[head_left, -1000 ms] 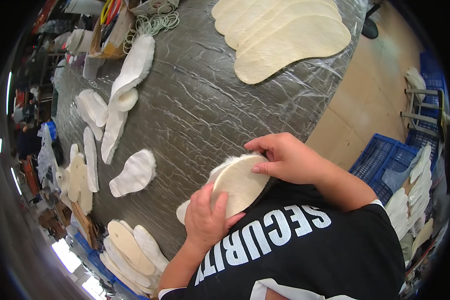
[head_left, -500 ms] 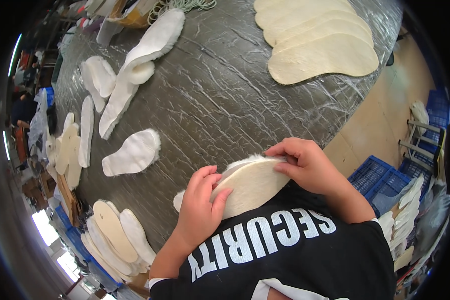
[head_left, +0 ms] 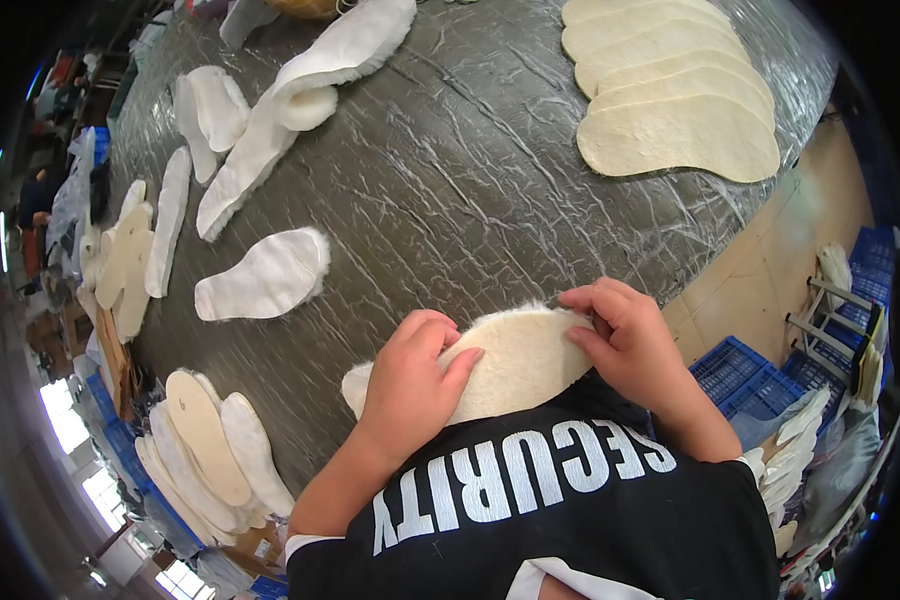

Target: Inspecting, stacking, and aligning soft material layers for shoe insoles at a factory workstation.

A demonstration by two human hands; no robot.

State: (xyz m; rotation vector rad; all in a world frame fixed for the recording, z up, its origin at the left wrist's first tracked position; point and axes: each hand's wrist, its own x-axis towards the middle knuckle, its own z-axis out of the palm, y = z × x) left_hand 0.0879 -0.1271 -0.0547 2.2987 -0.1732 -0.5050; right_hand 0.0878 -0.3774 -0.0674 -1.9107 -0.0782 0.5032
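Note:
Both my hands press a cream, fleece-edged insole (head_left: 515,355) against the near edge of the grey plastic-wrapped table (head_left: 470,190). My left hand (head_left: 410,385) lies flat on its left half, fingers spread over the top. My right hand (head_left: 625,335) pinches its right end, thumb under the edge. The lower part of the insole is hidden behind my black shirt. A single white fleece insole (head_left: 260,278) lies apart on the table, up and left of my left hand.
A fanned stack of beige insoles (head_left: 675,110) lies at the far right. White fleece pieces (head_left: 300,95) and more insoles (head_left: 130,250) line the left side. Another stack of insoles (head_left: 210,440) sits at the near left. Blue crates (head_left: 750,375) stand on the floor at right.
The insole now lies flatter and more lengthwise along the table edge, with my hands spread further apart on it. The view has shifted, so the table's contents sit lower in frame.

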